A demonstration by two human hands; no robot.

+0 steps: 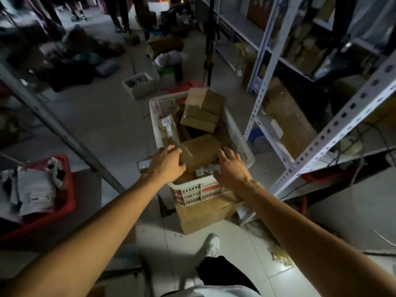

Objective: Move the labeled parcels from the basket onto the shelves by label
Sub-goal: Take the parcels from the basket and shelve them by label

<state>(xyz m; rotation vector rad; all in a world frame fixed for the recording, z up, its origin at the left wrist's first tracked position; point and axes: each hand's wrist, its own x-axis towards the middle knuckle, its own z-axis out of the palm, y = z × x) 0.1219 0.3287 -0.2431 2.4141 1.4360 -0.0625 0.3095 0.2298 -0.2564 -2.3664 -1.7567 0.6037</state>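
While the tall white shelves (321,133) stand to the right, the white basket (237,136) sits on a flat cardboard box (205,213) on the floor, full of brown parcels. The biggest parcel (201,151) lies at the near end, its long side running from left to right and a bit away. The left hand (166,163) curls its grip around the parcel's left end, and the right hand (230,168) touches its right end with loose, spread fingers.
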